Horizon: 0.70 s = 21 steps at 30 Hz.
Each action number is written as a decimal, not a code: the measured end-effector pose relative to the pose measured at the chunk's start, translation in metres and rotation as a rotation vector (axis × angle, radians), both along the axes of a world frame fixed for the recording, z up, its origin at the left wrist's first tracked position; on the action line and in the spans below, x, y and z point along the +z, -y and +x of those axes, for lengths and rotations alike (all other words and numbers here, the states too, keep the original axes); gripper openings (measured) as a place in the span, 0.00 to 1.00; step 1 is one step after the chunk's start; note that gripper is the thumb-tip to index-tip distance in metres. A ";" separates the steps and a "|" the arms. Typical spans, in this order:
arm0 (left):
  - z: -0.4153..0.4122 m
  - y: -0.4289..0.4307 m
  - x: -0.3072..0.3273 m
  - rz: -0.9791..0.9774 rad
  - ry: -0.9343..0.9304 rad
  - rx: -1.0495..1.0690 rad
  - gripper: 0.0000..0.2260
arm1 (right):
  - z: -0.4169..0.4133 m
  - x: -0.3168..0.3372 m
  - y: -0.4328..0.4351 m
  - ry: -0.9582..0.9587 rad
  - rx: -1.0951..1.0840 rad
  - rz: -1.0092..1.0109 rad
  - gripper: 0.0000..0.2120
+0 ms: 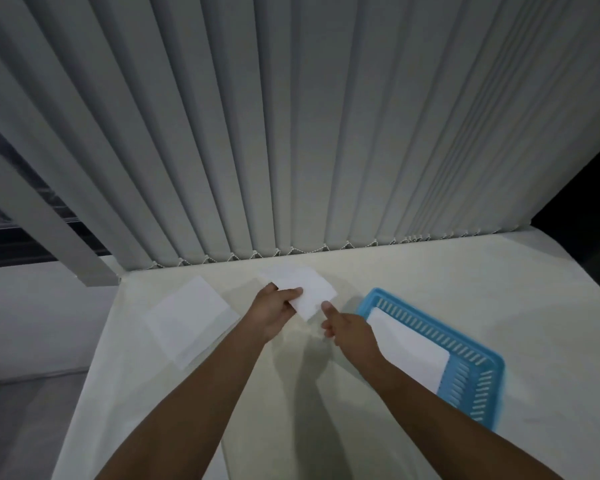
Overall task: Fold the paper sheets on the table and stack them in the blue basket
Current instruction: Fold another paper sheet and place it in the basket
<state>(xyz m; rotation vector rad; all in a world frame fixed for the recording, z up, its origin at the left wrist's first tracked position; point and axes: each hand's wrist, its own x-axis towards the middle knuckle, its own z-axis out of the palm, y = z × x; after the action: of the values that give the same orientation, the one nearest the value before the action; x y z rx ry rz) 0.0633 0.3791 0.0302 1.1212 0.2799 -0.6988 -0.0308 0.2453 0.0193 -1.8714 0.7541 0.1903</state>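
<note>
Left grip (274,310) pinches a thin folded white sheet (314,292); right grip (343,328) hovers slack beside it.

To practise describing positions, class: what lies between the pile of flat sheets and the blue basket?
In the head view: the left hand gripping a paper sheet, the right hand just beside it, over bare table.

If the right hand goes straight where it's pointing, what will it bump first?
Probably the paper sheet that the left hand pinches; the right hand points at its near edge, though depth is unclear.
</note>
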 end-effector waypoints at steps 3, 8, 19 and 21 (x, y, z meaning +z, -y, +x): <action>-0.019 0.008 0.006 -0.043 0.010 0.006 0.13 | -0.002 0.008 -0.007 0.045 -0.267 0.364 0.18; -0.043 0.014 0.008 0.023 -0.037 -0.019 0.03 | -0.012 0.016 0.009 0.231 -0.379 0.300 0.09; -0.057 0.032 0.006 -0.059 -0.072 0.134 0.02 | -0.065 0.008 0.042 0.220 -0.511 0.375 0.06; -0.065 0.044 0.005 -0.086 -0.083 0.115 0.02 | -0.071 0.005 0.047 0.203 -0.570 0.494 0.06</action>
<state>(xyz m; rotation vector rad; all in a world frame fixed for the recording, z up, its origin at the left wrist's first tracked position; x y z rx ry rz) -0.0017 0.3349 0.0354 0.9877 0.3782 -0.6498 -0.1019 0.1985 0.0242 -1.1385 0.9646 -0.1651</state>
